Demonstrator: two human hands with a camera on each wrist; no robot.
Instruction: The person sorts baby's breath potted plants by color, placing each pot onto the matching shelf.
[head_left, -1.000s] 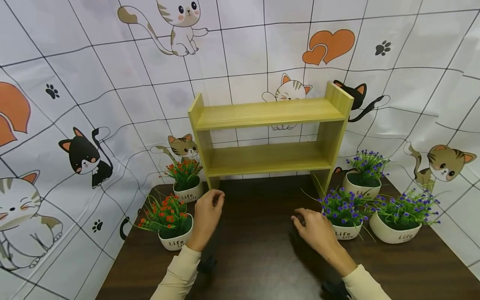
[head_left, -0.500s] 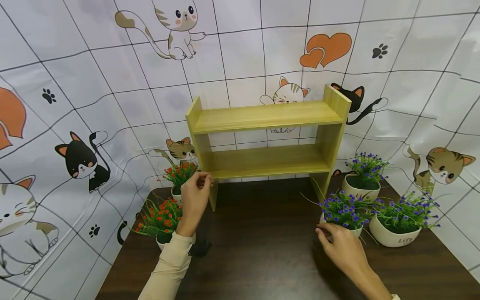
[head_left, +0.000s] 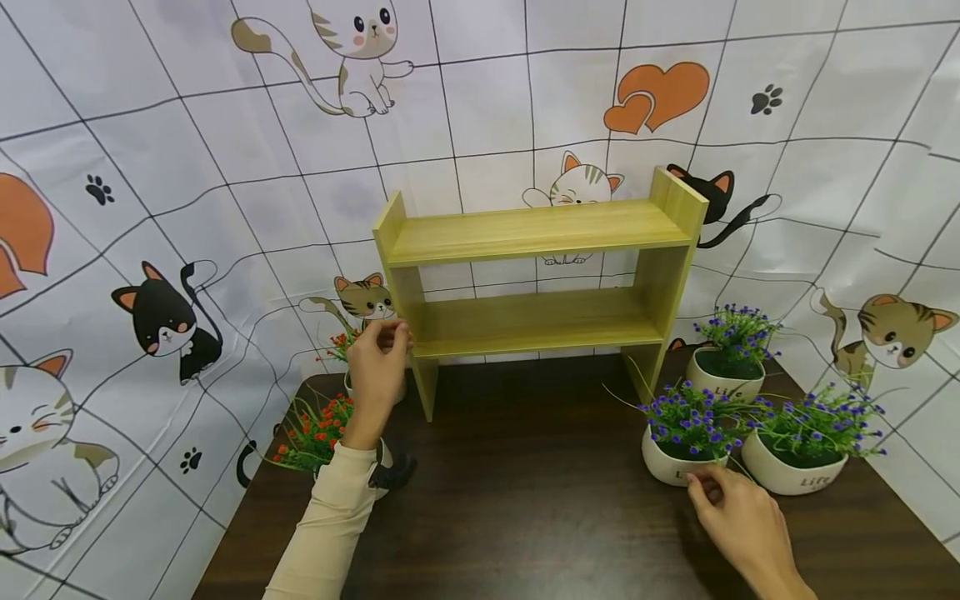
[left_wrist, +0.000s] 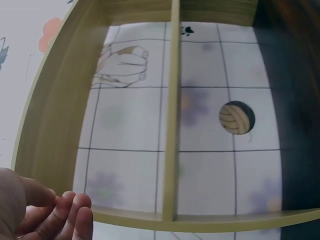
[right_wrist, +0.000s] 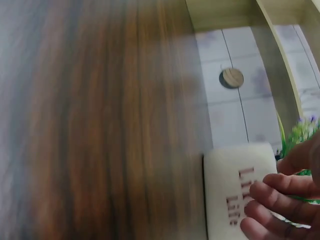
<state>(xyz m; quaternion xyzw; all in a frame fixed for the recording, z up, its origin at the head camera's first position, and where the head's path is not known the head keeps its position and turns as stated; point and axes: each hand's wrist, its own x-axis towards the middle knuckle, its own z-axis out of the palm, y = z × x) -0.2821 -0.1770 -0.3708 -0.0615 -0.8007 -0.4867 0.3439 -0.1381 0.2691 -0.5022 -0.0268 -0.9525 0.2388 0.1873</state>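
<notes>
Right hand, fingers loosely bent, thumb slightly apart, at rounded white pot of purple flowers toward right edge of dark wood-grain table; left hand, fingertips together, beside yellow wooden two-tier shelf near back edge.

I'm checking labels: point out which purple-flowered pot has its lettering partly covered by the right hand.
The leftmost purple-flowered pot: the right hand overlaps its lettering. The rear purple pot and rightmost purple pot show theirs clear of the hand.
</notes>
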